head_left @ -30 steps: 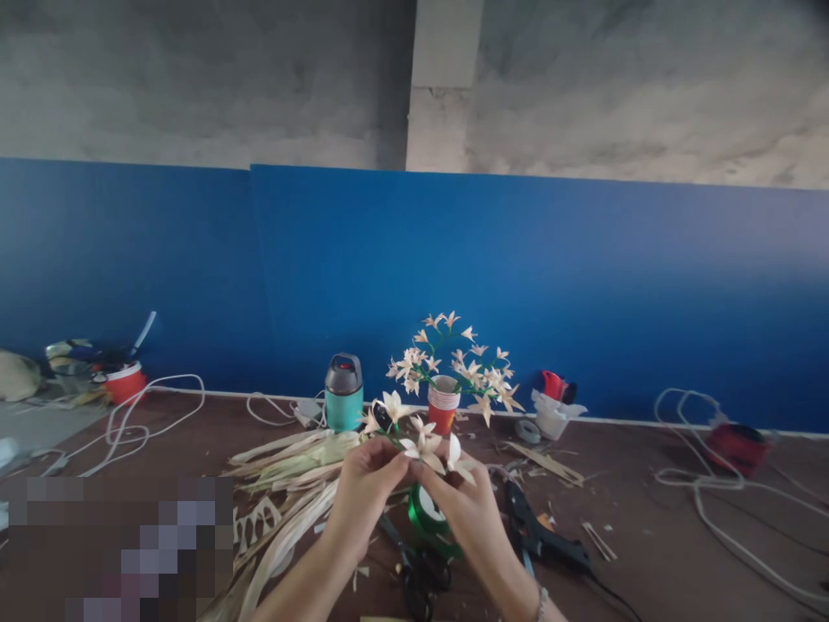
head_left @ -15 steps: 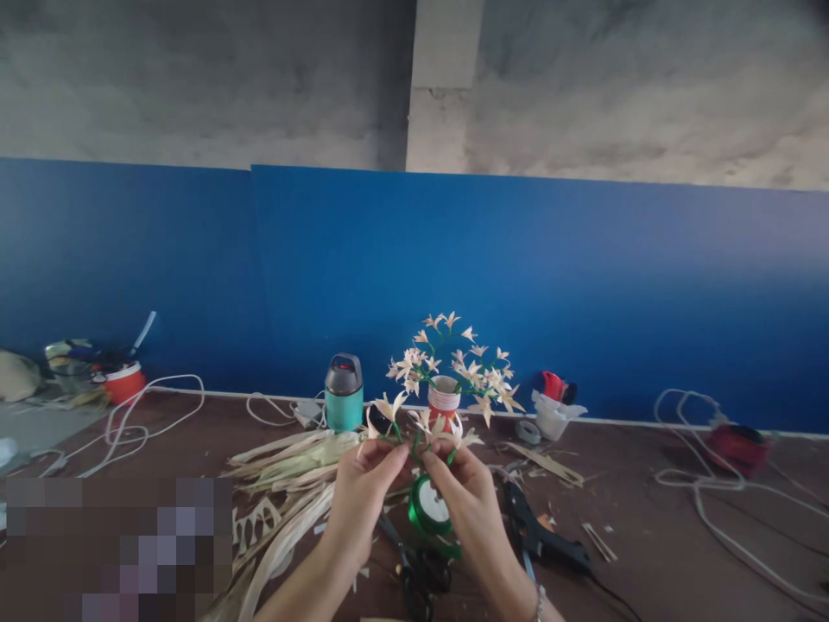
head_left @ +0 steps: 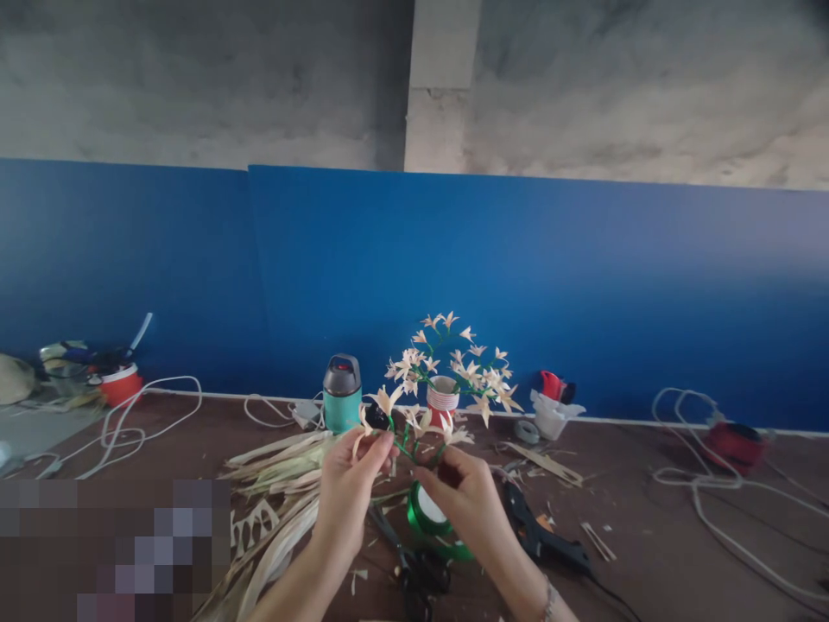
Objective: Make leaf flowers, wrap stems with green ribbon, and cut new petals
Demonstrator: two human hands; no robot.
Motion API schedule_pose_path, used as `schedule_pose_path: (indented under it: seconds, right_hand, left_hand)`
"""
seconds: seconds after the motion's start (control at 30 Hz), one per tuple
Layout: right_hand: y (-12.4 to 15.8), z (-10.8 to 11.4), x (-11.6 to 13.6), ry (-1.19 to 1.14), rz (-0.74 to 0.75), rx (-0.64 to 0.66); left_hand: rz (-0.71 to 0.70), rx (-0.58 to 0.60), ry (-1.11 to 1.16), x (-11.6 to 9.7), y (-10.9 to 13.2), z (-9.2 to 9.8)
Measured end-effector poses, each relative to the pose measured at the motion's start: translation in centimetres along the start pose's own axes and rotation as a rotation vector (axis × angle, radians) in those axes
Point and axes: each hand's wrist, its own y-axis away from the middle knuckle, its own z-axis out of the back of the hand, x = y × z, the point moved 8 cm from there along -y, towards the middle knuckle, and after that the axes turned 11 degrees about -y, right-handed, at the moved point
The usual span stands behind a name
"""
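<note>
A spray of pale artificial flowers (head_left: 387, 401) on green-wrapped stems is held up between my two hands. My left hand (head_left: 348, 488) pinches it at the left by thumb and fingers, near a drooping flower. From the right, my right hand (head_left: 472, 494) closes on the spray by its right-hand flower; the fingertips are partly hidden. Below my hands lie a roll of green ribbon (head_left: 424, 511) and black-handled scissors (head_left: 418, 574). Behind the spray, a red and white vase (head_left: 443, 394) holds more such flowers (head_left: 470, 373).
Dried husk strips (head_left: 285, 462) lie on the brown table to the left. A teal flask (head_left: 343, 397) stands behind them. At the right are a black glue gun (head_left: 547, 544), a roll of tape (head_left: 527, 431), a white tub (head_left: 553, 416) and white cables (head_left: 703, 518). A blue panel (head_left: 518, 276) backs the table.
My hands have moved apart a little, the left one leftward and the right one rightward. More of the spray's green stems now shows between them.
</note>
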Motion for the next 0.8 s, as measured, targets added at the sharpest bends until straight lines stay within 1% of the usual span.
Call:
schedule_pose_path:
  seconds: [0.1, 0.2, 0.4, 0.57, 0.8]
  right_hand:
    - [0.1, -0.6, -0.4, -0.133, -0.078, 0.018]
    - [0.3, -0.9, -0.4, -0.251, -0.096, 0.007]
    - [0.6, -0.8, -0.7, -0.378, -0.144, -0.083]
    - [0.9, -0.9, -1.1, -0.446, -0.179, -0.141]
    - [1.3, -0.8, -1.5, -0.484, -0.223, -0.204]
  left_hand:
    - [-0.005, 0.003, -0.003, 0.1, 0.1, 0.0]
    - [0.001, -0.006, 0.016, 0.5, 0.4, 0.0]
    - [0.022, -0.080, 0.104, 1.5, 1.1, 0.1]
    - [0.016, -0.095, 0.163, 1.6, 1.4, -0.1]
    - [0.028, -0.123, 0.180, 2.5, 2.1, -0.1]
